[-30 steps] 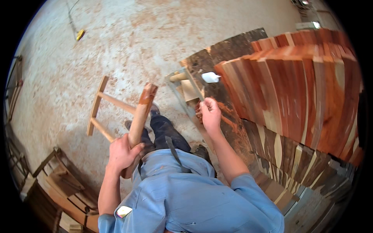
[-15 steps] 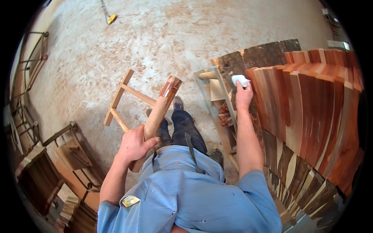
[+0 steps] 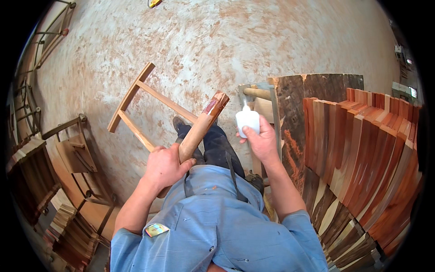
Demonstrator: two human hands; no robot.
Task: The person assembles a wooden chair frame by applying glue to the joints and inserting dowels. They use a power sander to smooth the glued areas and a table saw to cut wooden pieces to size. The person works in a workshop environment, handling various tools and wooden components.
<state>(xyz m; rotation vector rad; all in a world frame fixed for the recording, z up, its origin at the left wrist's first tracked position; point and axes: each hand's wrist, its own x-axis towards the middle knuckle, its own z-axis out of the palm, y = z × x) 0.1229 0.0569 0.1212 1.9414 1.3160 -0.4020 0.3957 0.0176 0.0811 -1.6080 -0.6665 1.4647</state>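
Note:
My left hand point(image 3: 166, 166) is wrapped round a wooden frame point(image 3: 195, 136), gripping its thick rail near the lower end. Two thin bars join this rail to a slimmer crosspiece point(image 3: 131, 97) farther left. At the rail's upper end, a reddish, shiny patch shows on the wood. In my right hand point(image 3: 263, 139) is a small white squeeze bottle point(image 3: 247, 122) with a narrow nozzle pointing up and away from me. The bottle is held upright to the right of the rail, apart from it.
Tall stacks of reddish-brown boards point(image 3: 358, 149) stand close on my right, beside a dark worn panel point(image 3: 290, 109). Metal-framed racks point(image 3: 68, 131) and stacked wood point(image 3: 68, 231) line the left. A yellow object point(image 3: 154, 3) lies on the dusty floor ahead.
My right hand has brought the white bottle from the board stack leftward and nearer to me, turning its nozzle upward. The wooden frame stays in my left hand, slightly shifted.

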